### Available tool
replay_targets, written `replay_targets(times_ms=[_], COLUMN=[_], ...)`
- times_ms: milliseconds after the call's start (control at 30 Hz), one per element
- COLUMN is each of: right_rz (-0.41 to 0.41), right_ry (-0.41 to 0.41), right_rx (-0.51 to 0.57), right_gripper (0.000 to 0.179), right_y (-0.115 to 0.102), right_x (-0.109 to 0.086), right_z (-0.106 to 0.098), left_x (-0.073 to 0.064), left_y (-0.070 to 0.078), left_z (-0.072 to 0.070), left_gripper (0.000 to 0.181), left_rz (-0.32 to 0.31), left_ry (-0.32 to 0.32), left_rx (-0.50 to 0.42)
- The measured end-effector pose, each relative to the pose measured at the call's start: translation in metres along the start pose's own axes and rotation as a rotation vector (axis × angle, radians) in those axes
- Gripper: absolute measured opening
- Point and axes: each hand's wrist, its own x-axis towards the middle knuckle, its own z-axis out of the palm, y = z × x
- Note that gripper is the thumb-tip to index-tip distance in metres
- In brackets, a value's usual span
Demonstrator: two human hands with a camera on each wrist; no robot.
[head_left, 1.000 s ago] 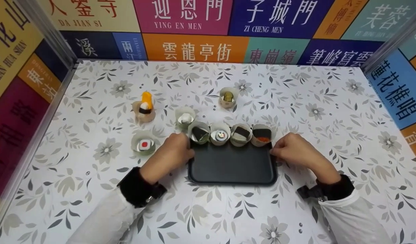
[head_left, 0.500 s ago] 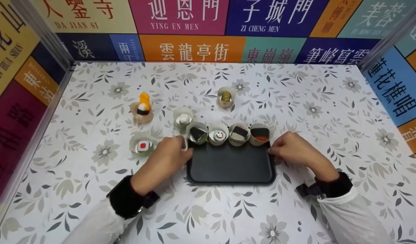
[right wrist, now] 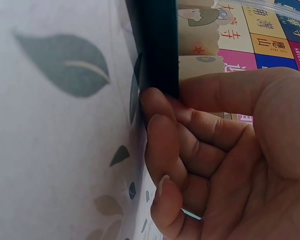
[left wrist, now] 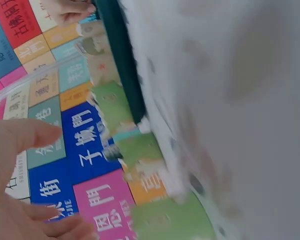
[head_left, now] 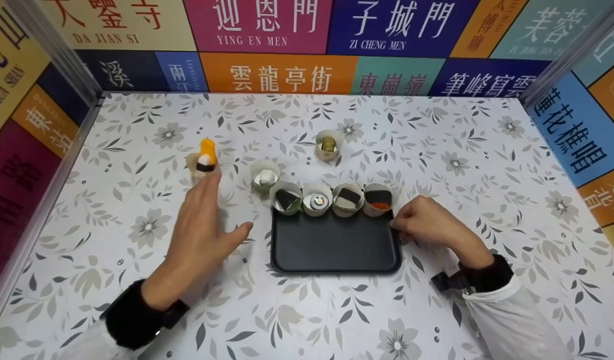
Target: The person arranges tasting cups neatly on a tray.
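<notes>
My left hand (head_left: 194, 245) hovers left of the black tray (head_left: 337, 245), its fingers extended and the thumb spread. Its fingertips come close to a paper cup (head_left: 202, 172) with a yellow-topped sushi piece. Nothing is between thumb and fingers in the left wrist view, where a green cup (left wrist: 175, 222) appears beyond the hand. At the tray's right edge, my right hand (head_left: 429, 220) pinches the rim between thumb (right wrist: 215, 92) and curled fingers. Several paper cups holding sushi pieces, among them a round roll (head_left: 319, 201), line the tray's far end.
A cup with a white piece (head_left: 265, 176) stands just beyond the tray's far left corner. Farther back is a cup with a greenish piece (head_left: 328, 145). Panels with printed characters (head_left: 279, 75) wall the flower-patterned table (head_left: 397, 310).
My left hand has left the tray's left edge, moved left and opened out. It now covers where the cup with the red-centred piece stood. The right hand keeps its grip.
</notes>
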Motion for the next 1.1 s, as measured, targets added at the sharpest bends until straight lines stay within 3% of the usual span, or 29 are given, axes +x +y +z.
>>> replay_targets(times_ms=[100, 233, 467, 667, 867, 1100], right_rz=[0.005, -0.002, -0.004, -0.001, -0.001, 0.001], right_ry=[0.003, 0.005, 0.005, 0.001, 0.01, 0.012], right_rx=[-0.002, 0.003, 0.005, 0.01, -0.005, -0.011], right_gripper=[0.025, 0.025, 0.025, 0.025, 0.025, 0.024], right_y=[0.0, 0.001, 0.003, 0.003, 0.002, 0.001], right_x=[0.0, 0.0, 0.0, 0.0, 0.0, 0.0], right_z=[0.001, 0.001, 0.0, 0.001, 0.002, 0.001], left_x=[-0.004, -0.007, -0.004, 0.001, 0.004, 0.005], left_y=[-0.009, -0.018, -0.028, -0.034, -0.035, -0.038], left_z=[-0.006, -0.011, -0.013, -0.015, -0.016, -0.014], left_gripper=[0.119, 0.119, 0.071, 0.049, 0.039, 0.043], left_rz=[-0.076, -0.147, -0.263, -0.346, -0.362, -0.363], left_ry=[-0.032, -0.066, -0.176, -0.257, -0.293, -0.316], left_rx=[0.002, -0.005, -0.015, -0.061, -0.084, -0.092])
